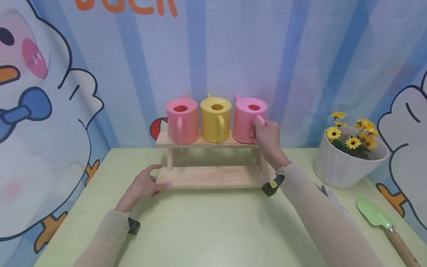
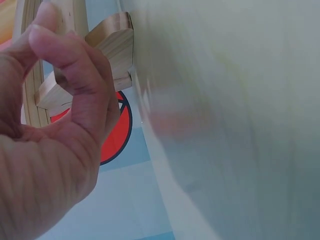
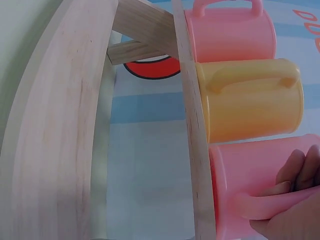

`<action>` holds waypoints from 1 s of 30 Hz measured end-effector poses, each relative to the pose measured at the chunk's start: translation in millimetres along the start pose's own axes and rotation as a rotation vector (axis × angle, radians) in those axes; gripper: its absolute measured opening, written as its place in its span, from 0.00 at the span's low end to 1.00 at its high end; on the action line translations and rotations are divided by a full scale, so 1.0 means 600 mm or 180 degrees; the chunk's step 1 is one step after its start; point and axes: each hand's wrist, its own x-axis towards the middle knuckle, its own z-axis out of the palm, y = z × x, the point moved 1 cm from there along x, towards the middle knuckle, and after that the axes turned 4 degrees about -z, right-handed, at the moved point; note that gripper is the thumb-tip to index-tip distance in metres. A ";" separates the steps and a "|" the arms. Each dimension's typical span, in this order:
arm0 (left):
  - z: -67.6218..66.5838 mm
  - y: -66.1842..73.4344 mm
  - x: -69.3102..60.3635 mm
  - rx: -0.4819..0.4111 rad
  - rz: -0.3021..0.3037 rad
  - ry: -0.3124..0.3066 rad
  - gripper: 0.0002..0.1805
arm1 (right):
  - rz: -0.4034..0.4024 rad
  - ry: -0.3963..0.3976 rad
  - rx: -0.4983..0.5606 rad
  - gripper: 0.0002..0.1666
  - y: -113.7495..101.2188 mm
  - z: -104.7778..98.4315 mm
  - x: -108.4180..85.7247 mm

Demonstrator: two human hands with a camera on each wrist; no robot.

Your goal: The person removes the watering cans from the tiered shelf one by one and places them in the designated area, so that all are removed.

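My right hand [image 1: 268, 135] holds the handle of the right-hand pink watering can [image 1: 245, 122]. The can stands upright on the upper shelf of a wooden two-tier stand [image 1: 213, 176]. Beside it are a yellow watering can [image 1: 210, 122] and another pink watering can [image 1: 190, 120], their handles facing me. At the left end of the lower shelf, my left hand [image 1: 145, 184] spans the wood between thumb and fingers. In the right wrist view, fingers wrap round the pink handle [image 3: 270, 204]. The left wrist view shows the left hand [image 2: 75, 105] with bent fingers by the stand.
To the right stands a white pot [image 1: 340, 167] with yellow flowers [image 1: 353, 142]. A green trowel [image 1: 371, 212] with a wooden handle lies in front of it. A grey tool [image 1: 330, 194] is partly hidden by my right forearm. Behind the table hangs a printed curtain [image 1: 220, 48].
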 end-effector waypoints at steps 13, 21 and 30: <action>-0.001 -0.001 0.003 0.0009 -0.0064 -0.0023 0.53 | -0.0165 0.0031 -0.0168 0.19 -0.009 -0.016 -0.026; 0.000 0.004 0.004 0.0040 -0.0034 -0.0033 0.53 | -0.0140 0.0010 -0.0174 0.17 -0.015 -0.033 -0.053; -0.002 0.003 0.000 0.0008 0.0035 -0.0041 0.53 | -0.0204 -0.0012 -0.0148 0.18 -0.014 -0.048 -0.089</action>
